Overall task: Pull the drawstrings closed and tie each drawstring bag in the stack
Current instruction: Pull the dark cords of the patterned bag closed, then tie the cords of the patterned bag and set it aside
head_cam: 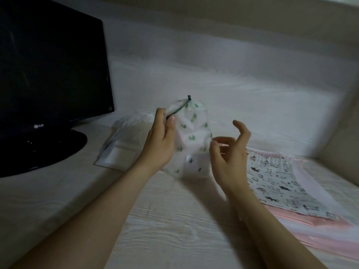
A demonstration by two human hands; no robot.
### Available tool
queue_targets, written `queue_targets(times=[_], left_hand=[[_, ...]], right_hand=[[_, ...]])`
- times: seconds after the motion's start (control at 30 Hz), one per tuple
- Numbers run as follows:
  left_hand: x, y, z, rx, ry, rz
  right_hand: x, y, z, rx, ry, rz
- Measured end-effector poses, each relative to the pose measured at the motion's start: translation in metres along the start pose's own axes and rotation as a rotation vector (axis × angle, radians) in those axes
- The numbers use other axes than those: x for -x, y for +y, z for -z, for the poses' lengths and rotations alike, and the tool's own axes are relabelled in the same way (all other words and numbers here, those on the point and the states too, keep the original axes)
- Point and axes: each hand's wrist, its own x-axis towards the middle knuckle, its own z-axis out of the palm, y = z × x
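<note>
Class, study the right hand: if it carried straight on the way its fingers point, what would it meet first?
Most likely the right edge of the cactus-print drawstring bag that the left hand grips; the right hand points its curled fingers left at it from close by, though depth is unclear.

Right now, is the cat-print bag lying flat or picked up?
Lying flat: the cat-print bag is spread out on top of the pink pile at the right, with no fingers round it.
</note>
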Motion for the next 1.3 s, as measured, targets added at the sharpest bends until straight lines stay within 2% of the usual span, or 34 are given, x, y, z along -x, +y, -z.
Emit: queue_targets(times=[0.1, 0.23, 0.3, 0.37, 0.43, 0.5, 0.57, 0.63, 0.83, 0.97, 1.03, 1.1, 1.2, 1.3], left_hand=[[-0.009, -0.004, 0.005, 0.025, 0.138, 0.044], [-0.021, -0.013, 0.024, -0.044, 0.358, 0.141], [-0.022, -0.014, 0.039, -0.187, 0.481, 0.152], [-0.021, -0.014, 0.049, -0.356, 0.555, 0.116], [-0.020, -0.020, 0.056, -0.510, 0.592, 0.091], [-0.018, -0.029, 0.060, -0.691, 0.590, 0.087], [-0.016, -0.039, 0.065, -0.902, 0.565, 0.144], [-0.016, -0.046, 0.066, -0.994, 0.495, 0.201], [-0.016, -0.053, 0.057, -1.035, 0.138, 0.334], [-0.010, -0.046, 0.055, -1.091, 0.024, 0.405], [-0.010, -0.046, 0.053, -1.154, 0.050, 0.286], [-0.010, -0.047, 0.047, -1.011, 0.071, 0.048], [-0.002, -0.042, 0.027, -0.747, -0.115, -0.112], [0.011, -0.036, 0.001, -0.669, -0.303, -0.154]], right_hand=[[-0.001, -0.003, -0.006, 0.007, -0.041, 0.056], [-0.004, -0.008, -0.028, -0.026, -0.278, 0.065], [-0.005, -0.009, -0.043, -0.020, -0.376, 0.096], [-0.007, -0.009, -0.057, 0.039, -0.404, 0.095], [-0.011, -0.008, -0.078, 0.129, -0.410, 0.097], [-0.013, -0.005, -0.098, 0.256, -0.405, 0.190], [-0.011, 0.001, -0.118, 0.320, -0.387, 0.273], [-0.006, 0.009, -0.130, 0.346, -0.385, 0.257], [0.008, 0.020, -0.138, 0.406, -0.501, 0.239], [0.008, 0.018, -0.131, 0.482, -0.565, 0.203], [0.004, 0.015, -0.124, 0.550, -0.539, 0.167], [-0.002, 0.013, -0.113, 0.607, -0.513, 0.129], [-0.015, 0.008, -0.090, 0.632, -0.487, 0.051], [-0.029, 0.008, -0.061, 0.709, -0.497, -0.034]])
